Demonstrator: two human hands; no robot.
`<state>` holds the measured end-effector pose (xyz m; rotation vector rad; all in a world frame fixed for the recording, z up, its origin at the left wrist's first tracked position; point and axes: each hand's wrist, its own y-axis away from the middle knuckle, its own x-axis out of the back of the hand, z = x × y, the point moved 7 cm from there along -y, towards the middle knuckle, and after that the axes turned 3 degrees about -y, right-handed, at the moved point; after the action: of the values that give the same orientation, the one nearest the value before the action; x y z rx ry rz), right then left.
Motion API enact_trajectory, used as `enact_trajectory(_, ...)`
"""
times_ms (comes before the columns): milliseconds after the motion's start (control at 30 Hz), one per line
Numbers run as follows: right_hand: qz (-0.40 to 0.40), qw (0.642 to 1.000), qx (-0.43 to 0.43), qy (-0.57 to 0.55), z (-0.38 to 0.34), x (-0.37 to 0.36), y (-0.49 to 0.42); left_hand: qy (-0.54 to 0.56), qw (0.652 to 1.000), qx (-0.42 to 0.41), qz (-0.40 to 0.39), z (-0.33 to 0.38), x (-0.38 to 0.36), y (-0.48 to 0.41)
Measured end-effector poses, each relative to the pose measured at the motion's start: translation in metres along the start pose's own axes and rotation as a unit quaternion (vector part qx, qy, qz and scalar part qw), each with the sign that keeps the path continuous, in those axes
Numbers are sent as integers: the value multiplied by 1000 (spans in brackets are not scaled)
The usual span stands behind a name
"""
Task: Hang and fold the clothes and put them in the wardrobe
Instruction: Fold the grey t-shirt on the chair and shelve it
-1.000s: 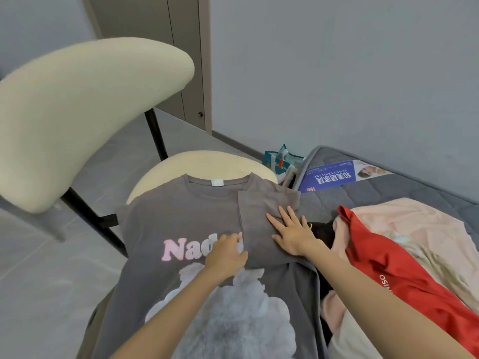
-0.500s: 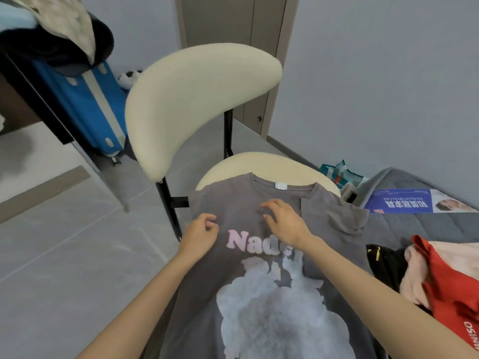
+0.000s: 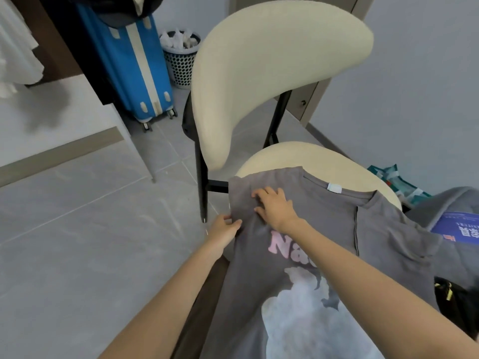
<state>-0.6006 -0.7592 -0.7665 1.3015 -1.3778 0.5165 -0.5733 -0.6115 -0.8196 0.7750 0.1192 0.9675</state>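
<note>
Early days on this one, we'd say. The cream chair (image 3: 272, 73) is our folding table. The grey T-shirt (image 3: 324, 208) lies print-up over its seat, collar toward the backrest, and the hem runs down out of view at the bottom.

The side of the shirt nearer the bed is already folded in: that flap (image 3: 388, 237) lies over the body with a straight edge running down from the collar. The side nearer the floor isn't folded yet, and that's where both hands are.

Our right hand (image 3: 274, 208) lies on that shoulder with the fingers spread and a little bent, pressing the cloth and gripping nothing. Our left hand (image 3: 224, 228) pinches the shirt's outer edge between thumb and fingers, just off the seat edge.

Our guess is that this edge gets folded over next to match the other flap. After that there's still the fold lengthwise and carrying it to the wardrobe. We can't tell how many other clothes are still waiting.
</note>
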Motion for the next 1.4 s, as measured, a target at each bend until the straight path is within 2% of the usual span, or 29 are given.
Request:
enact_trajectory(133, 19, 999, 31, -9, 3, 4, 1, 31, 997, -18, 66, 8, 3, -1)
enact_trajectory(233, 117, 985, 62, -107, 9, 28, 15, 25, 984, -137, 111, 37, 3, 11)
enact_trajectory(300, 192, 973, 41, -118, 25, 44, 34, 29, 972, -220, 72, 64, -10, 22)
enact_trajectory(333, 210, 973, 11, -95, 38, 48, 44, 33, 972, -228, 36, 72, -20, 26)
enact_trajectory(367, 204, 977, -20, -59, 53, 47, 53, 33, 976, -213, -7, 76, -32, 29)
enact_trajectory(433, 108, 990, -88, -5, 91, 32, 69, -4, 987, -129, -95, 65, -57, 30)
enact_trajectory(467, 65, 990, -124, -27, 110, 26, 77, -36, 988, -102, -113, 56, -66, 30)
enact_trajectory(500, 55, 982, -162, -76, 125, 26, 85, -71, 986, -105, -107, 49, -71, 30)
enact_trajectory(567, 129, 952, -210, -183, 143, 41, 95, -143, 977, -146, -55, 44, -73, 32)
enact_trajectory(633, 250, 915, -209, -239, 144, 66, 102, -192, 967, -165, 8, 46, -73, 37)
enact_trajectory(700, 325, 899, -138, -260, 128, 85, 102, -209, 965, -153, 44, 48, -70, 40)
enact_trajectory(733, 331, 911, -90, -229, 115, 92, 100, -219, 963, -149, 48, 48, -69, 39)
enact_trajectory(767, 314, 932, -51, -174, 103, 94, 95, -236, 959, -148, 46, 49, -69, 38)
enact_trajectory(833, 220, 973, -16, -69, 88, 84, 80, -269, 950, -151, 39, 49, -67, 33)
enact_trajectory(900, 108, 991, -71, -23, 93, 69, 66, -282, 946, -157, 39, 50, -64, 27)
enact_trajectory(967, 62, 987, -142, 32, 102, 63, 59, -298, 941, -156, 26, 48, -60, 23)
enact_trajectory(1033, 70, 981, -166, 73, 104, 65, 54, -309, 936, -169, 13, 48, -56, 22)
enact_trajectory(1133, 110, 981, -152, 48, 97, 76, 45, -276, 934, -225, 33, 61, -39, 28)
enact_trajectory(1300, 209, 974, -53, -74, 58, 112, 23, -184, 922, -299, 163, 89, 10, 52)
enact_trajectory(1400, 234, 951, -5, -204, 28, 125, 14, -138, 922, -311, 182, 89, 32, 67)
